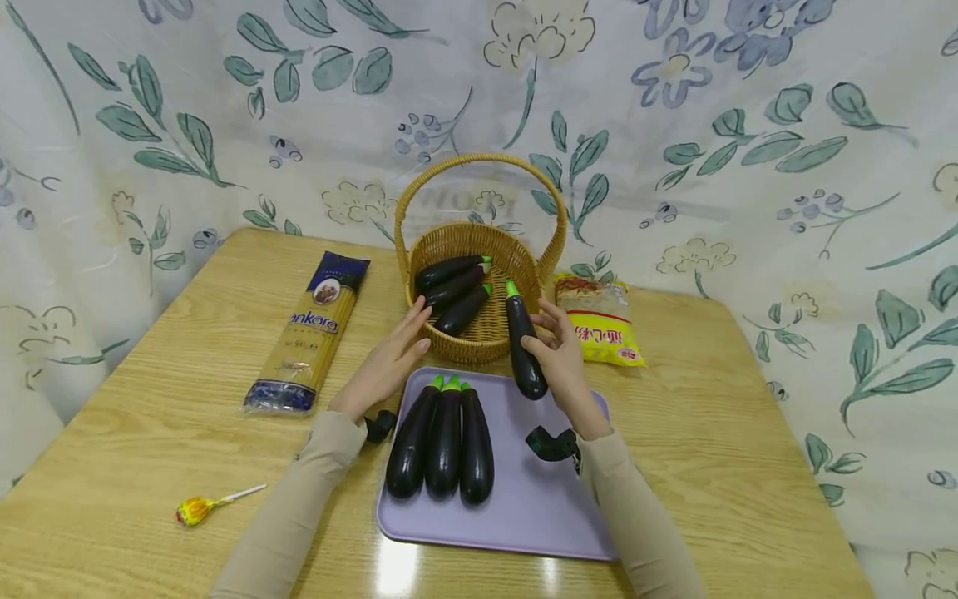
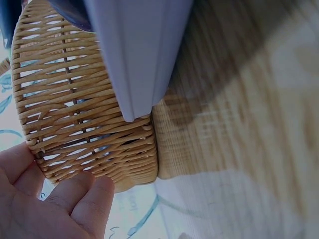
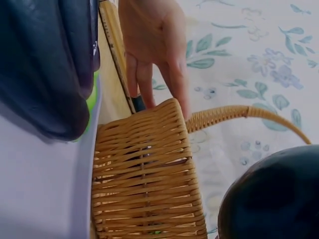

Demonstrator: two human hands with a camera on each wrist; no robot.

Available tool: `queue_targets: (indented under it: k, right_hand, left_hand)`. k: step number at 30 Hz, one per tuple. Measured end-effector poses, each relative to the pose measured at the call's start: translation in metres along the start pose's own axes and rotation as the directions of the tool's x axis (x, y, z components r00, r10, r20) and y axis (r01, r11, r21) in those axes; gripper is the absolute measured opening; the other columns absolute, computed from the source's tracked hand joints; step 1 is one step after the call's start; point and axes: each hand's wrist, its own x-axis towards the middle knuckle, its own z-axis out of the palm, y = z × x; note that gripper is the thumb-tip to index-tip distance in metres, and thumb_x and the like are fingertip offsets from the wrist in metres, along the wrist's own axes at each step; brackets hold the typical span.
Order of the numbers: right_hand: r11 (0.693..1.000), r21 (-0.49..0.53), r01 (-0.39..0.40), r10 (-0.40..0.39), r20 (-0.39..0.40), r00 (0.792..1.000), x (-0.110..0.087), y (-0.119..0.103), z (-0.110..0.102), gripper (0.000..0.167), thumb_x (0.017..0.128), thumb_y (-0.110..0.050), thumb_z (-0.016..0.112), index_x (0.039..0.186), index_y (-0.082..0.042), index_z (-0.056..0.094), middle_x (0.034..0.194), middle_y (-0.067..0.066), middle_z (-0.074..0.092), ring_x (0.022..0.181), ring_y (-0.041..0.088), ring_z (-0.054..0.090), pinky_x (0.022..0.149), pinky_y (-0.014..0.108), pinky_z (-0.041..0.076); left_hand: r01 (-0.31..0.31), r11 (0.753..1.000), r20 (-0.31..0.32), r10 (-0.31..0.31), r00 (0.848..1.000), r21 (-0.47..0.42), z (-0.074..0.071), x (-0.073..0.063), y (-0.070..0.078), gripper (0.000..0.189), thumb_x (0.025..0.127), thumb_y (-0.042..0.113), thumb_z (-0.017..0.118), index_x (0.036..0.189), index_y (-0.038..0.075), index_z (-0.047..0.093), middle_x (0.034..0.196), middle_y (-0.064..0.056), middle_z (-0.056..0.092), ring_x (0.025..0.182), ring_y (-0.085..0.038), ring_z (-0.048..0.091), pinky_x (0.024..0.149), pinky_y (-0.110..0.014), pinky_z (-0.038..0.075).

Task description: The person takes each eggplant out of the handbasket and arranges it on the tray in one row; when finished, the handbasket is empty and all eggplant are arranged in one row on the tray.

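In the head view my left hand point(image 1: 383, 368) rests its straight fingertips on the left rim of a wicker basket point(image 1: 470, 353). The left wrist view shows that hand's fingers point(image 2: 94, 199) along the woven side. My right hand point(image 1: 560, 356) grips a dark eggplant point(image 1: 521, 337) between thumb and fingers, its green stem end up, over the basket's front right edge. Its rounded end looms large in the right wrist view. Inside the basket lie three eggplants point(image 1: 452, 287), side by side on the left. Three more eggplants point(image 1: 444, 449) line the left of a lilac tray point(image 1: 535, 507).
Left of the basket lies a pack of spaghetti point(image 1: 307, 333). A yellow-and-clear food bag point(image 1: 599, 320) is to its right. A wrapped lollipop point(image 1: 198, 509) sits near the front left of the wooden table point(image 1: 718, 466). The basket's tall handle point(image 1: 479, 158) arches up before a floral curtain point(image 1: 674, 166).
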Motion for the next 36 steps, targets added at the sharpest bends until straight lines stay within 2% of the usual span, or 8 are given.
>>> queue_targets:
  k: [7, 16, 21, 24, 28, 32, 36]
  right_hand:
    - [1.0, 0.0, -0.024, 0.024, 0.001, 1.0, -0.008, 0.007, -0.007, 0.063, 0.091, -0.001, 0.056, 0.148, -0.015, 0.036, 0.135, 0.013, 0.048, 0.105, 0.022, 0.053, 0.086, 0.027, 0.046]
    - [0.999, -0.026, -0.031, 0.031, 0.009, 0.999, -0.019, 0.013, -0.009, 0.063, 0.09, -0.001, 0.056, 0.149, -0.011, 0.036, 0.135, 0.016, 0.049, 0.103, 0.021, 0.056, 0.082, 0.023, 0.048]
    - [0.998, -0.041, -0.049, 0.05, 0.01, 0.999, -0.027, 0.017, -0.011, 0.063, 0.091, -0.001, 0.056, 0.149, -0.014, 0.035, 0.136, 0.014, 0.048, 0.103, 0.018, 0.056, 0.081, 0.021, 0.048]
    - [0.997, -0.05, -0.062, 0.062, 0.005, 0.998, -0.03, 0.02, -0.012, 0.062, 0.091, -0.002, 0.056, 0.149, -0.015, 0.036, 0.137, 0.014, 0.048, 0.102, 0.016, 0.055, 0.081, 0.02, 0.048]
    - [0.996, -0.07, -0.057, 0.059, 0.014, 0.998, -0.034, 0.023, -0.014, 0.062, 0.091, -0.001, 0.056, 0.149, -0.012, 0.035, 0.137, 0.017, 0.048, 0.104, 0.022, 0.056, 0.082, 0.02, 0.047]
    - [0.993, -0.094, -0.064, 0.067, 0.028, 0.997, -0.041, 0.026, -0.017, 0.063, 0.09, 0.001, 0.055, 0.148, -0.01, 0.035, 0.138, 0.018, 0.047, 0.111, 0.029, 0.056, 0.083, 0.02, 0.047]
    - [0.991, -0.107, -0.075, 0.079, 0.034, 0.996, -0.045, 0.028, -0.018, 0.063, 0.089, 0.001, 0.056, 0.148, -0.01, 0.036, 0.139, 0.018, 0.047, 0.112, 0.03, 0.057, 0.083, 0.02, 0.046]
  left_hand:
    - [-0.004, 1.0, -0.004, 0.004, 1.0, -0.002, 0.001, 0.0, -0.001, 0.058, 0.106, 0.032, 0.038, 0.156, 0.012, 0.018, 0.166, -0.003, 0.004, 0.151, -0.03, 0.013, 0.118, -0.058, 0.019]
    - [-0.003, 1.0, -0.002, 0.003, 1.0, 0.008, 0.002, 0.0, 0.0, 0.058, 0.105, 0.036, 0.037, 0.157, 0.018, 0.017, 0.165, 0.003, 0.002, 0.151, -0.029, 0.014, 0.118, -0.057, 0.019]
    - [-0.007, 1.0, 0.001, 0.007, 1.0, 0.009, 0.002, 0.0, 0.0, 0.06, 0.105, 0.038, 0.037, 0.157, 0.014, 0.018, 0.165, 0.003, 0.002, 0.151, -0.03, 0.014, 0.118, -0.058, 0.019]
    - [-0.009, 1.0, -0.002, 0.009, 1.0, 0.006, 0.002, 0.0, 0.0, 0.059, 0.105, 0.034, 0.038, 0.157, 0.013, 0.018, 0.166, 0.0, 0.002, 0.151, -0.03, 0.014, 0.118, -0.058, 0.019]
    - [-0.009, 1.0, -0.008, 0.009, 1.0, 0.001, 0.001, 0.001, -0.001, 0.058, 0.105, 0.029, 0.039, 0.156, 0.012, 0.018, 0.166, -0.003, 0.003, 0.15, -0.031, 0.014, 0.118, -0.059, 0.019]
    - [-0.009, 1.0, -0.003, 0.009, 1.0, 0.005, 0.001, 0.001, -0.001, 0.058, 0.105, 0.031, 0.038, 0.157, 0.014, 0.017, 0.166, -0.001, 0.002, 0.151, -0.031, 0.014, 0.118, -0.059, 0.019]
    - [-0.011, 1.0, -0.003, 0.011, 1.0, 0.013, 0.0, 0.001, 0.0, 0.058, 0.105, 0.032, 0.038, 0.157, 0.015, 0.017, 0.166, -0.002, 0.003, 0.15, -0.032, 0.014, 0.117, -0.06, 0.019]
